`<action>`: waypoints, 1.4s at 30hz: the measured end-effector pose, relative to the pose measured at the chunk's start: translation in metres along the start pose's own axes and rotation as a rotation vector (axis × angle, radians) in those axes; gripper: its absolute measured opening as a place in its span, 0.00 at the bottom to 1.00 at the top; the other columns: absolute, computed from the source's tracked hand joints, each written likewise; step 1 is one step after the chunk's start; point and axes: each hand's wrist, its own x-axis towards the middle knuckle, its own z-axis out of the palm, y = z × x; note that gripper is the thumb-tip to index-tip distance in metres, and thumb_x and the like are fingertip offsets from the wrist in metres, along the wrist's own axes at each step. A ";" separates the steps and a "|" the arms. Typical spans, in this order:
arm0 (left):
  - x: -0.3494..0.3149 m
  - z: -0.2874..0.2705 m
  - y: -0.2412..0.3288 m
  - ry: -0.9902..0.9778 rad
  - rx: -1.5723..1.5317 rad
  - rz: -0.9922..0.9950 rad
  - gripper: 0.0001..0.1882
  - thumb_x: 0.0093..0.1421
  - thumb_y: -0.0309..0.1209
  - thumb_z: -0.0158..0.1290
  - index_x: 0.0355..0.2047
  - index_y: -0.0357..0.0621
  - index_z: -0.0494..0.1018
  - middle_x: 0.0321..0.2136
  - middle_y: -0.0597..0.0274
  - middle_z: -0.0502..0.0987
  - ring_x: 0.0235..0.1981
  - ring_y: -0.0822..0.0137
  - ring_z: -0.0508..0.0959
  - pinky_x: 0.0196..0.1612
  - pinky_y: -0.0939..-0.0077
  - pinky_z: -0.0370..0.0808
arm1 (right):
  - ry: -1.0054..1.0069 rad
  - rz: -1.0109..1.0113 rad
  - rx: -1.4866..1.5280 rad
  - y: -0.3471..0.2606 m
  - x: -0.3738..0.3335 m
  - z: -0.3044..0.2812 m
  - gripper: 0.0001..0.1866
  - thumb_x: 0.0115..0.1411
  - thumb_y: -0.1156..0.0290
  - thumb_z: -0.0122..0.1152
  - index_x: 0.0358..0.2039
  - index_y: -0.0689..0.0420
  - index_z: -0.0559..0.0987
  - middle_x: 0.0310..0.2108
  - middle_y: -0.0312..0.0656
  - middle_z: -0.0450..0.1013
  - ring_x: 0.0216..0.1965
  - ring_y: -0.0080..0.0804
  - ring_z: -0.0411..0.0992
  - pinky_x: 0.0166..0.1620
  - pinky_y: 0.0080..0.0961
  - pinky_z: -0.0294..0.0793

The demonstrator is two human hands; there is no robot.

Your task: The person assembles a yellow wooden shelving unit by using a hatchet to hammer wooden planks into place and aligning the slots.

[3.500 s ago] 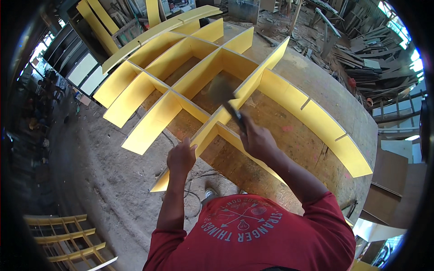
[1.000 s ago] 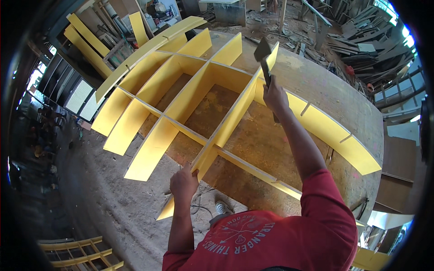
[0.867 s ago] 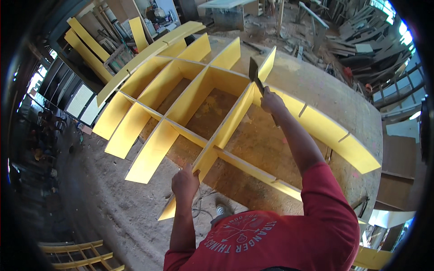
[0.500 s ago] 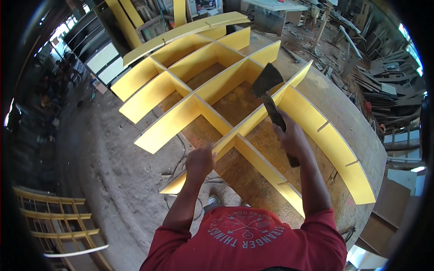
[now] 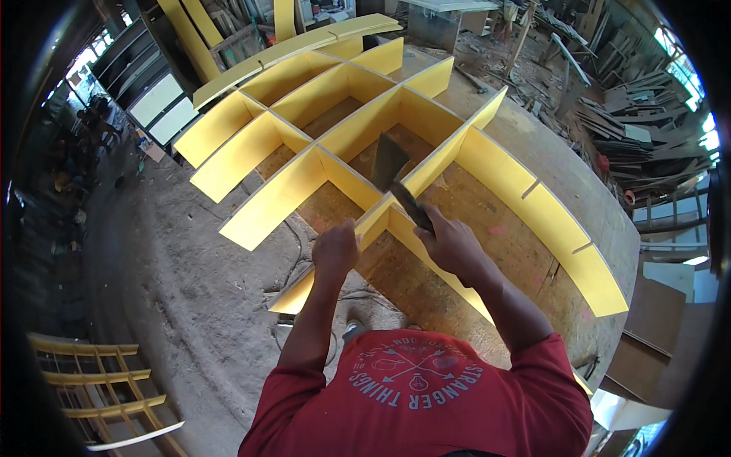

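Observation:
My left hand (image 5: 337, 249) is closed on the upper edge of a long yellow panel (image 5: 293, 295) near its near-left end. In my right hand (image 5: 448, 238) is a dark tool with a broad flared head (image 5: 390, 162) and a short handle (image 5: 412, 206). The head sits over the same panel, close to where a yellow cross panel (image 5: 438, 263) meets it. Whether the head touches the edge, I cannot tell. These panels belong to a yellow lattice (image 5: 358, 126) standing on edge, slotted together. To the right, a curved panel (image 5: 533, 213) shows open notches.
A large wooden worktable (image 5: 495, 198) carries the lattice. Another curved yellow strip (image 5: 297, 57) lies across its far side. A second lattice frame (image 5: 106, 392) is on the floor at lower left. Scrap boards (image 5: 632, 126) pile up at right, and a cable (image 5: 293, 255) runs along the floor.
My right hand has moved left and toward my left hand, bringing the tool's head down to the long panel. The left hand keeps its hold. The whole view has shifted slightly.

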 end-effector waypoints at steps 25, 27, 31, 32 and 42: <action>0.010 0.017 -0.007 -0.077 0.012 0.083 0.16 0.71 0.43 0.58 0.48 0.44 0.74 0.34 0.44 0.86 0.39 0.42 0.88 0.43 0.48 0.84 | 0.080 0.200 0.001 -0.002 -0.023 0.083 0.25 0.73 0.61 0.57 0.65 0.55 0.66 0.33 0.65 0.80 0.37 0.69 0.80 0.44 0.62 0.77; 0.014 0.019 -0.010 -0.036 0.076 0.087 0.14 0.73 0.42 0.57 0.46 0.44 0.73 0.31 0.51 0.86 0.36 0.48 0.89 0.40 0.53 0.85 | -0.064 0.246 -0.039 -0.020 -0.013 0.059 0.26 0.72 0.61 0.57 0.66 0.55 0.67 0.38 0.67 0.81 0.44 0.68 0.80 0.48 0.62 0.76; 0.010 0.018 -0.013 0.048 0.098 0.203 0.13 0.73 0.40 0.57 0.46 0.45 0.73 0.33 0.51 0.87 0.37 0.49 0.89 0.40 0.55 0.86 | 0.000 0.178 0.002 -0.032 -0.020 0.036 0.27 0.72 0.60 0.59 0.67 0.55 0.67 0.39 0.66 0.81 0.42 0.67 0.81 0.46 0.61 0.77; 0.011 0.015 -0.010 0.009 0.089 0.144 0.11 0.73 0.39 0.56 0.45 0.45 0.73 0.33 0.51 0.87 0.37 0.49 0.89 0.40 0.55 0.86 | 0.102 0.170 0.054 -0.045 -0.025 0.028 0.28 0.72 0.60 0.60 0.67 0.54 0.67 0.38 0.64 0.81 0.40 0.68 0.81 0.45 0.61 0.77; 0.018 0.034 -0.018 -0.050 0.056 0.109 0.09 0.74 0.35 0.53 0.49 0.44 0.74 0.36 0.48 0.87 0.39 0.47 0.89 0.41 0.55 0.86 | -0.019 0.320 -0.034 -0.044 -0.028 0.083 0.21 0.73 0.59 0.57 0.59 0.56 0.67 0.34 0.62 0.82 0.37 0.68 0.81 0.43 0.62 0.77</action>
